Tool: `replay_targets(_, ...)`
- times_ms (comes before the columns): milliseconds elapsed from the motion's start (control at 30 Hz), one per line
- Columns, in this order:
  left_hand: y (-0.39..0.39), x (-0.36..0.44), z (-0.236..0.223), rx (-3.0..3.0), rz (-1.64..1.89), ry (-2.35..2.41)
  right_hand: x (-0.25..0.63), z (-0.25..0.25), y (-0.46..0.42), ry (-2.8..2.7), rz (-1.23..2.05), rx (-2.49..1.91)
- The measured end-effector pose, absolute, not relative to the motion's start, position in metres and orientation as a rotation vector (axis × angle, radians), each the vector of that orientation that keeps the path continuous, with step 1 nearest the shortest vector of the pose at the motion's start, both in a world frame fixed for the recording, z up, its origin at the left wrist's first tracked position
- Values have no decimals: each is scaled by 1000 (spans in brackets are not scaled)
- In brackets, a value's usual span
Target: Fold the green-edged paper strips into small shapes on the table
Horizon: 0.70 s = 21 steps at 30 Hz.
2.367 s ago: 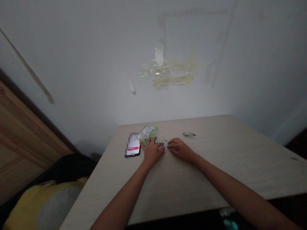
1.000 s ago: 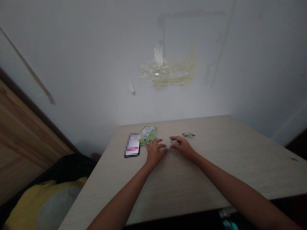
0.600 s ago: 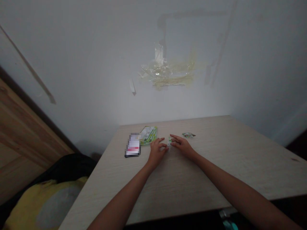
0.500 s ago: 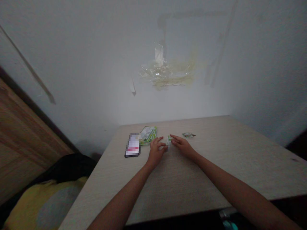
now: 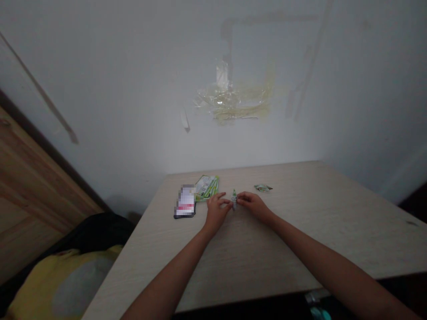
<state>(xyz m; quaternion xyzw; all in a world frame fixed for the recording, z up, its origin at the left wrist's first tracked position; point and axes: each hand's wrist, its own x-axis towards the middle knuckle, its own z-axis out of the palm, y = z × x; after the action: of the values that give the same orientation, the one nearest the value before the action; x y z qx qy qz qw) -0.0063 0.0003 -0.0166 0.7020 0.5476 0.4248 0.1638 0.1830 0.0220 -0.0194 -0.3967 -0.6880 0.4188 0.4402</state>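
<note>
Between my two hands, low over the table, is a small folded piece of green-and-white printed paper or wrapper [image 5: 234, 198]. My right hand [image 5: 254, 206] pinches its right side with thumb and fingertips. On its other side, my left hand [image 5: 217, 212] has thumb and index finger closed together at the lower left edge, while the other fingers stretch forward. Just beyond the left hand lies a stack of flat green-and-white printed packets [image 5: 207, 186]. A black-edged phone [image 5: 185, 205] with a blurred, lit screen lies left of them.
A second folded green-and-white piece [image 5: 263, 188] lies farther back on the right of the pale wooden table [image 5: 283, 258]. The table meets a wall [image 5: 133, 89] with tape remnants. A yellow-and-grey plush-looking item [image 5: 73, 280] and a wooden panel [image 5: 30, 191] are at left.
The small piece has turned between my fingers, from showing a flat face to standing narrow. My right fingers, stretched out half a second ago, have curled in to a pinch. Stack and phone stay put.
</note>
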Motion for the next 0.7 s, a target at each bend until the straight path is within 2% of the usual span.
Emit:
replay_targets(400,-8,-2,-8,1785,1214,1368,183,-17,20,-1791,1120,-940)
replay_targets(700,-6,-2,-10,1708,1194,1442,185,-8,14,-1791,1169,-957)
